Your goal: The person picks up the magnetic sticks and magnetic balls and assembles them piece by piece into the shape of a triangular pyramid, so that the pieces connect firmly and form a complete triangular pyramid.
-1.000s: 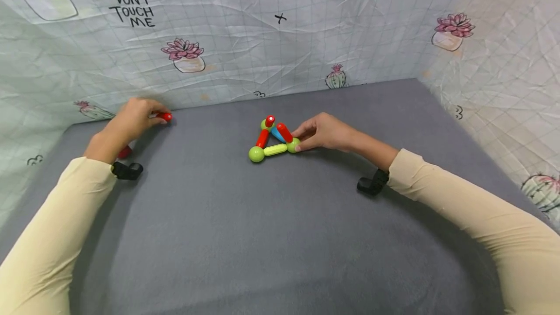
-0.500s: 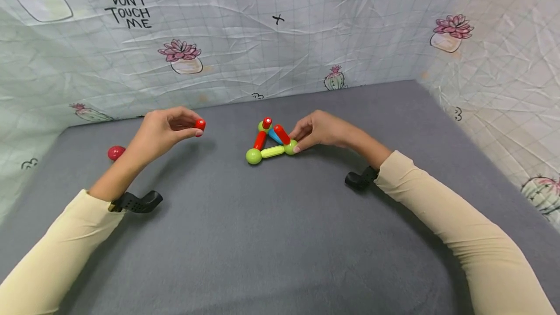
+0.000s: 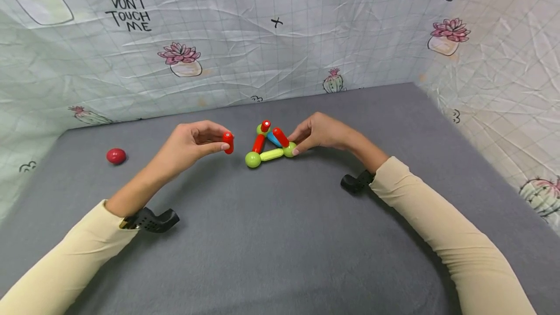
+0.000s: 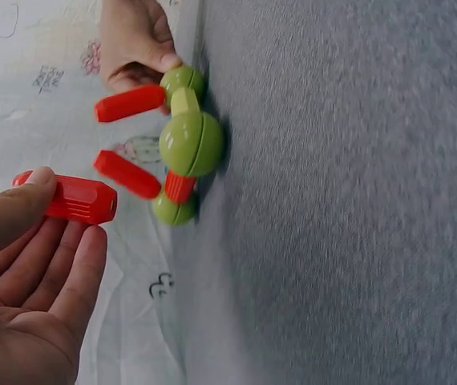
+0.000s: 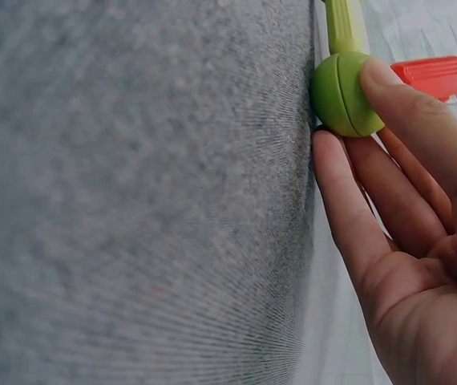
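My left hand (image 3: 192, 144) pinches a loose red rod (image 3: 228, 143) between thumb and fingers, held upright above the table just left of the toy structure. That structure is a triangle on the table: green balls (image 3: 253, 160) at its corners, joined by a red rod (image 3: 258, 144), a yellow-green rod (image 3: 272, 154) and a blue rod (image 3: 273, 139). Two more red rods stick up from the back ball and the right ball, while the front left ball has none on top. My right hand (image 3: 321, 132) grips the right green ball (image 5: 342, 95) with thumb and fingers.
A red ball (image 3: 116, 156) lies alone at the left of the grey table (image 3: 280, 237). Behind the table and on its right hangs a printed cloth (image 3: 245, 38). Black wrist cameras hang beneath both wrists.
My left hand has carried the red rod from the table's back left toward the structure, turning it upright and uncovering the red ball. The right hand stays on its green ball.
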Demonstrator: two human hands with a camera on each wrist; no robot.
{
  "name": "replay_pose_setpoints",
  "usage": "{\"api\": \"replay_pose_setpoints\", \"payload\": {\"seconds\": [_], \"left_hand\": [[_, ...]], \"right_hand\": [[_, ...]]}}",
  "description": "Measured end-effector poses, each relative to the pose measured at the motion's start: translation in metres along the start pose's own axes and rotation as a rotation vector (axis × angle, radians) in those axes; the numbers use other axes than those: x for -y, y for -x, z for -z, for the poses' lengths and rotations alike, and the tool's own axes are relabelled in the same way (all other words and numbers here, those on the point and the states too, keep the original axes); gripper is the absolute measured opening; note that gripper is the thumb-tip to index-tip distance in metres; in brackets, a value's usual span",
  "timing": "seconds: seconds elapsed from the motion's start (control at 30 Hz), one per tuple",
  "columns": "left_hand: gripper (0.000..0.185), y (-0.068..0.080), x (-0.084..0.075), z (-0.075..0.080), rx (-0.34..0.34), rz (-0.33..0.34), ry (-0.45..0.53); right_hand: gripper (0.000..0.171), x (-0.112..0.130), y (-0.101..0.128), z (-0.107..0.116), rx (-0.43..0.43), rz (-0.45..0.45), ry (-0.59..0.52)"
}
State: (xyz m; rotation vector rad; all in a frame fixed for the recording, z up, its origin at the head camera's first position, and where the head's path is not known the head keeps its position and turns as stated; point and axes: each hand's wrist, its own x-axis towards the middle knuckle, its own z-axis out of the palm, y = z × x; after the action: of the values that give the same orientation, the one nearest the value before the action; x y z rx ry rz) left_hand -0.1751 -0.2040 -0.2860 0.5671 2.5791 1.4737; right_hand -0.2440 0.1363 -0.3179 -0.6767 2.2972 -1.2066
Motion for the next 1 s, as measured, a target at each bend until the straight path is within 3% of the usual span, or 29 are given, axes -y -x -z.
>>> {"api": "replay_pose_setpoints", "payload": {"seconds": [0.43, 0.63, 1.0], "left_hand": [[0.031, -0.010, -0.005, -0.022, 0.068, 0.035, 0.122], [0.033, -0.017, -0.008, -0.031, 0.093, 0.044, 0.121], [0.030, -0.023, -0.010, -0.038, 0.099, 0.043, 0.081]], "right_hand": [[0.039, -0.003, -0.001, 0.001, 0.040, -0.029, -0.080], [0.038, -0.005, -0.001, 0.001, 0.041, -0.028, -0.136], [0.037, -0.004, -0.002, 0.000, 0.048, -0.018, -0.125]]}}
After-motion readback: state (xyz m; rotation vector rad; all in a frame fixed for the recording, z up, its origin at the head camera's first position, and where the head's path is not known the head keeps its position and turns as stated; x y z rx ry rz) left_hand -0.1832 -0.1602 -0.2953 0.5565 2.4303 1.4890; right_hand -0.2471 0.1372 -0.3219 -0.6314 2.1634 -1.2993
